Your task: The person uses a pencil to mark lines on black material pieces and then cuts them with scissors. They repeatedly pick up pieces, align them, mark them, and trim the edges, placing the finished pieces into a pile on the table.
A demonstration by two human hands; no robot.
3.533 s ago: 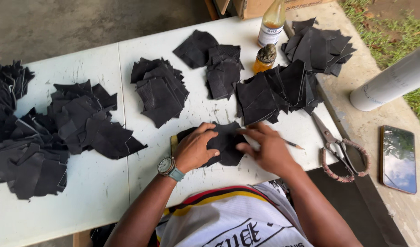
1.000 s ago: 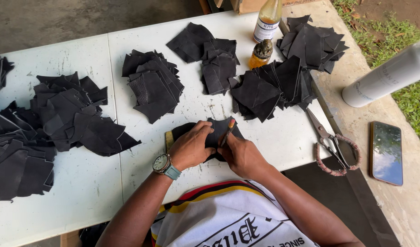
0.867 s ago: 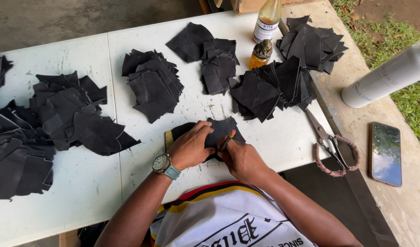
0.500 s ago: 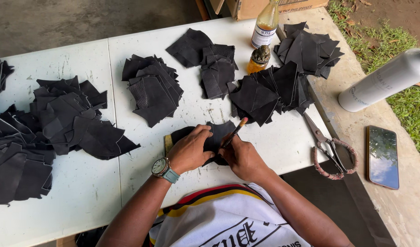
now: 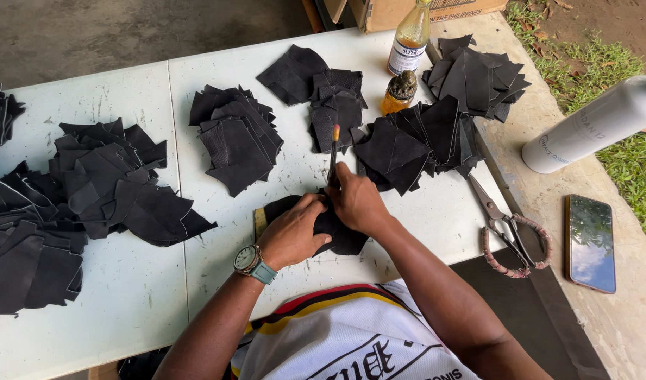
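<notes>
Your left hand (image 5: pixel 295 232) lies flat with its fingers spread a little, pressing down on a black leather piece (image 5: pixel 340 236) that sits on the white table (image 5: pixel 147 295) right in front of you. A watch (image 5: pixel 251 260) with a teal strap is on that wrist. Your right hand (image 5: pixel 356 200) is curled around a thin brush (image 5: pixel 333 151); its handle stands up and away from you, with the orange tip at the top, and its lower end is hidden between your hands, so you cannot tell whether it touches the leather. Both hands meet over the piece, thumbs nearly touching.

Take that leather piece as your landmark. A yellowish block (image 5: pixel 259 222) peeks out from under its left edge. Beyond it and to the left lies a stack of black cut pieces (image 5: pixel 235 137); straight beyond it, a smaller stack (image 5: pixel 337 112); beyond it and to the right, a fanned heap (image 5: pixel 421 141). Just past that heap stand a small amber jar (image 5: pixel 402 91) and a taller bottle (image 5: pixel 409 42) with a label. Far to the left of the piece a broad spread of black scraps (image 5: pixel 76 204) covers the table. To its right, near the table's edge, lie scissors (image 5: pixel 502 225) with wrapped handles, and farther right a phone (image 5: pixel 590 243) and a white cylinder (image 5: pixel 594 127) rest on the concrete.
</notes>
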